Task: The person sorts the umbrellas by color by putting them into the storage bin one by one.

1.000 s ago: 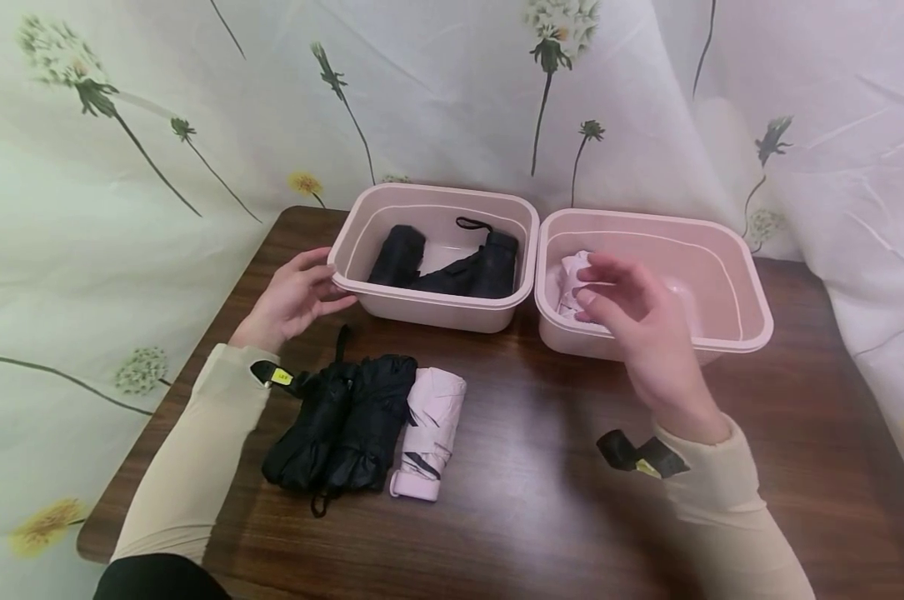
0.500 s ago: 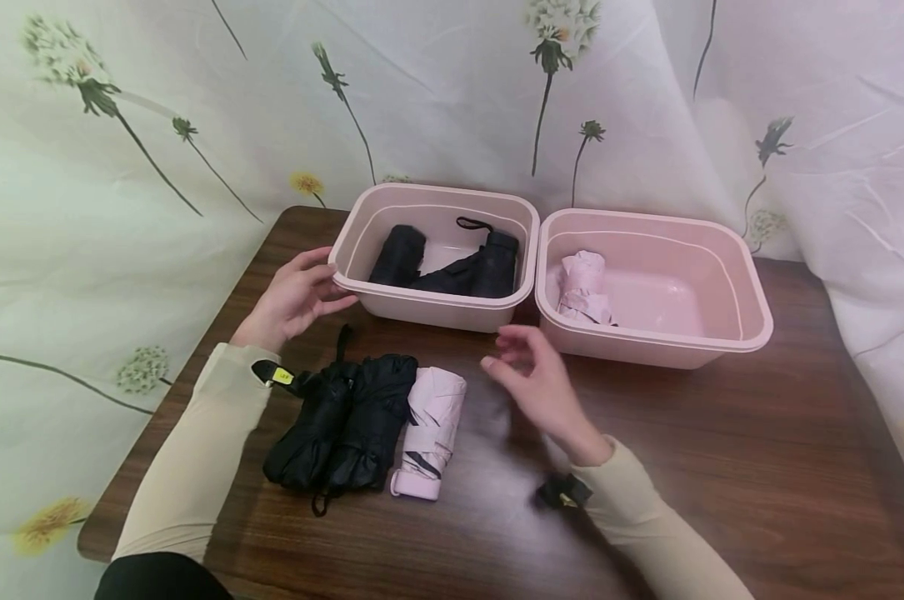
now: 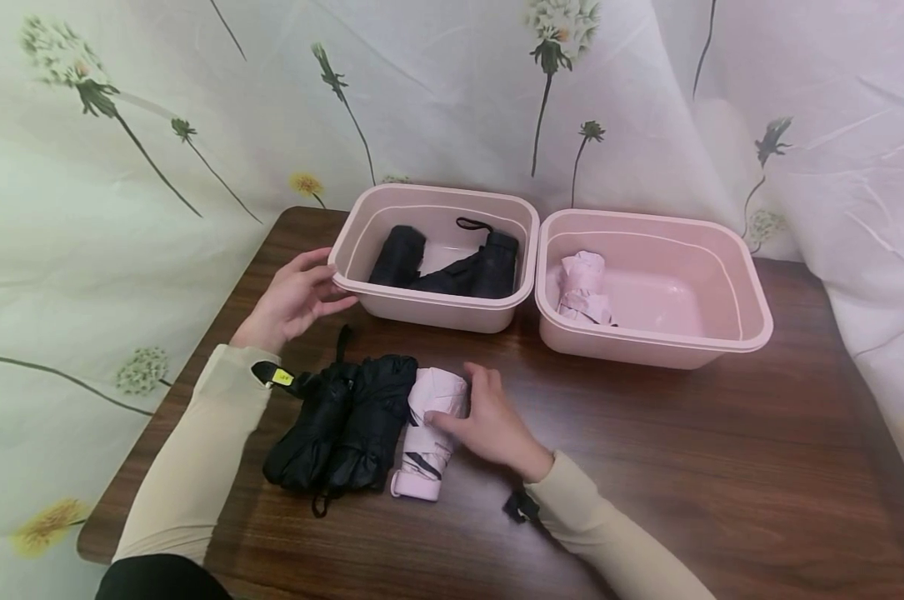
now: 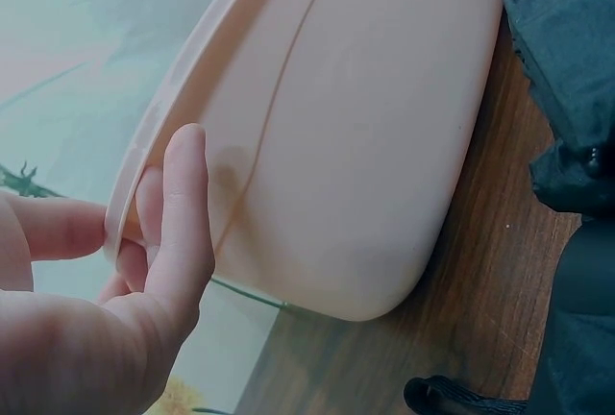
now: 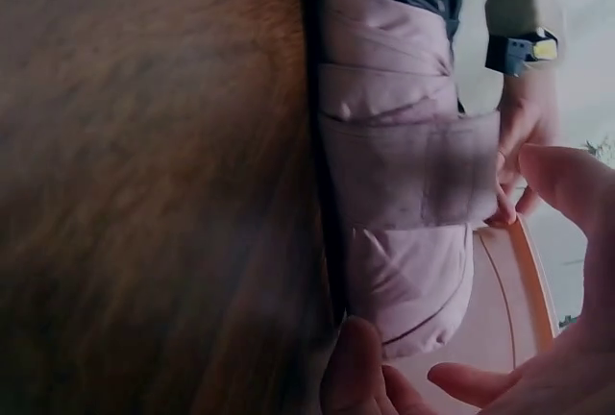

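Note:
My left hand (image 3: pixel 290 300) pinches the near left corner rim of the left pink plastic bin (image 3: pixel 437 312); the left wrist view shows its thumb and fingers (image 4: pixel 187 204) on either side of the rim. My right hand (image 3: pixel 496 425) is over the right side of a folded pale pink umbrella (image 3: pixel 429 425) on the table, thumb reaching across it. In the right wrist view its fingers (image 5: pixel 351 367) are spread around the umbrella's end, not closed on it. Two folded black umbrellas (image 3: pixel 377 417) lie side by side, just left of the pink one.
The left bin holds several black folded umbrellas (image 3: pixel 496 267). Beside it stands a second pink bin (image 3: pixel 661 346) with a pink umbrella (image 3: pixel 582 283) at its left end. Both are at the back of the brown wooden table (image 3: pixel 721 467), before a flower-print cloth (image 3: pixel 452 92).
My right hand has left the right bin, where a pink umbrella lies, and moved left and nearer to the pink umbrella on the table. The left hand has stayed on the bin rim.

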The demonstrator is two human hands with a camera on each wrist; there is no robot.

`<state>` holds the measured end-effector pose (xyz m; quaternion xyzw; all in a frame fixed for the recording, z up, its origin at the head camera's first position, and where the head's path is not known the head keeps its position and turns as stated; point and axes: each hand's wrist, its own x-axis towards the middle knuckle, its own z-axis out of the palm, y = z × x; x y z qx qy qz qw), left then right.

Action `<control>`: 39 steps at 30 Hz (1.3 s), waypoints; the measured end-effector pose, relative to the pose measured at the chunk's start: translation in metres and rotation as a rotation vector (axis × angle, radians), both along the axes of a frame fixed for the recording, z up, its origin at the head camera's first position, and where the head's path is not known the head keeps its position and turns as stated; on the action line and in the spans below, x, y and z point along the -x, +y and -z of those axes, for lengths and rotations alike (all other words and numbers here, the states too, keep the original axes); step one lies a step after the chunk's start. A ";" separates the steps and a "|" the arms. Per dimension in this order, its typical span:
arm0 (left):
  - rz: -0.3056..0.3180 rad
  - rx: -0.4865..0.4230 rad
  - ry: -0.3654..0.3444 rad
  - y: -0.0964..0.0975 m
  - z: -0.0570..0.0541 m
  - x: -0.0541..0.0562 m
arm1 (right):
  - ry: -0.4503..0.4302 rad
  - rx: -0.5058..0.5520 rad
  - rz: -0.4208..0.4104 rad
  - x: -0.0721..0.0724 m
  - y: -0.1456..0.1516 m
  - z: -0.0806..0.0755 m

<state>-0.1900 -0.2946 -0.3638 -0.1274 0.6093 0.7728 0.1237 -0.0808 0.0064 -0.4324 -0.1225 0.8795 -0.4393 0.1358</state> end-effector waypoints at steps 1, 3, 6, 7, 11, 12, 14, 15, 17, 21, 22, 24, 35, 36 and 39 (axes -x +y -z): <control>-0.001 -0.003 0.000 0.000 0.000 0.000 | 0.003 -0.017 -0.008 -0.001 -0.002 0.000; -0.002 -0.009 0.001 0.000 0.001 0.000 | 0.012 -0.052 -0.023 -0.002 -0.005 0.001; -0.001 -0.017 0.003 -0.001 0.001 0.000 | 0.024 -0.097 -0.039 -0.002 -0.010 0.001; -0.002 -0.020 0.003 -0.001 0.001 0.000 | 0.026 -0.116 -0.041 -0.002 -0.012 0.000; -0.002 -0.028 0.003 -0.001 0.002 0.000 | 0.036 -0.169 -0.041 -0.003 -0.018 0.001; -0.002 -0.030 0.003 -0.001 0.002 0.000 | 0.040 -0.181 -0.042 -0.002 -0.019 0.002; -0.001 -0.030 0.003 -0.001 0.002 0.000 | 0.053 -0.203 -0.042 -0.002 -0.022 0.004; -0.001 -0.030 0.003 -0.001 0.002 0.000 | 0.057 -0.212 -0.043 -0.002 -0.022 0.005; 0.000 -0.026 0.004 -0.001 0.001 0.000 | 0.059 -0.229 -0.047 -0.002 -0.023 0.006; -0.001 -0.023 0.006 -0.001 0.001 0.001 | 0.049 -0.228 -0.052 -0.001 -0.024 0.006; -0.001 -0.022 0.006 -0.001 0.001 0.001 | 0.047 -0.228 -0.054 -0.001 -0.024 0.006; -0.001 -0.025 0.005 -0.001 0.001 0.001 | 0.042 -0.224 -0.060 -0.001 -0.023 0.005; -0.003 -0.031 0.003 -0.001 0.002 0.001 | 0.001 -0.175 -0.094 0.001 -0.015 -0.002; -0.003 -0.029 0.003 -0.001 0.002 0.001 | 0.000 -0.175 -0.100 0.001 -0.014 -0.002; -0.002 -0.023 0.003 -0.001 0.002 0.001 | -0.022 -0.192 -0.112 0.004 -0.009 -0.004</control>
